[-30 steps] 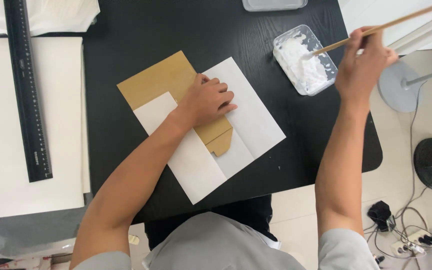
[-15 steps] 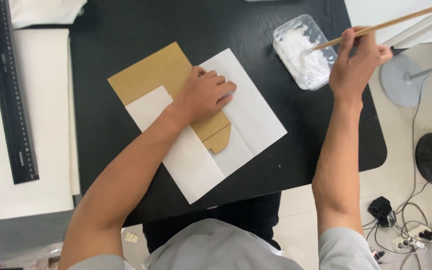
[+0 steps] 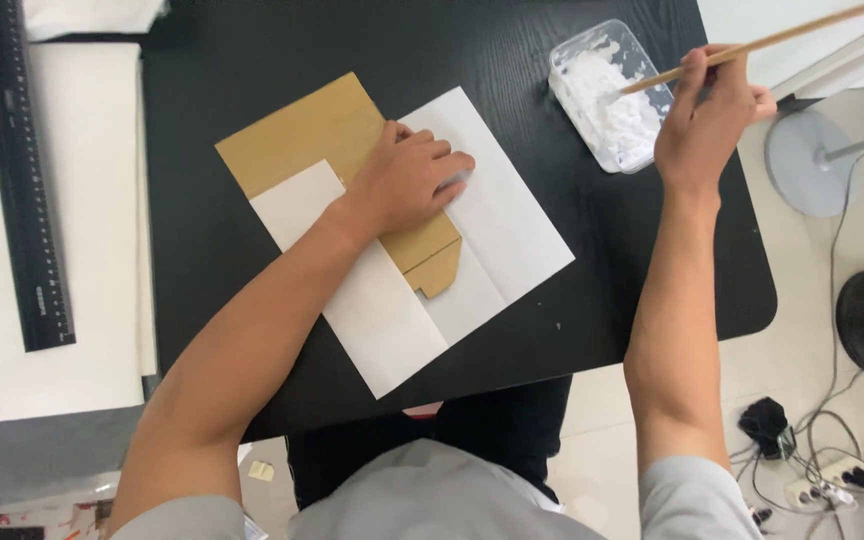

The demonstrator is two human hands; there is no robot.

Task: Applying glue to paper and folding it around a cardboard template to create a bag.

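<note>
Card (image 3: 307,135) lies on paper (image 3: 512,230), tub (image 3: 607,95) right, ruler (image 3: 22,170) left.

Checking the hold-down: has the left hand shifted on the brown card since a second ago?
No. The left hand presses the same spot on the brown card, beside the white sheet.

Brown cardboard piece (image 3: 322,135) lies flat, angled, on folded white paper sheet (image 3: 492,215); thin wooden brush handle (image 3: 752,45) slants into a clear paste tray (image 3: 607,95).
</note>
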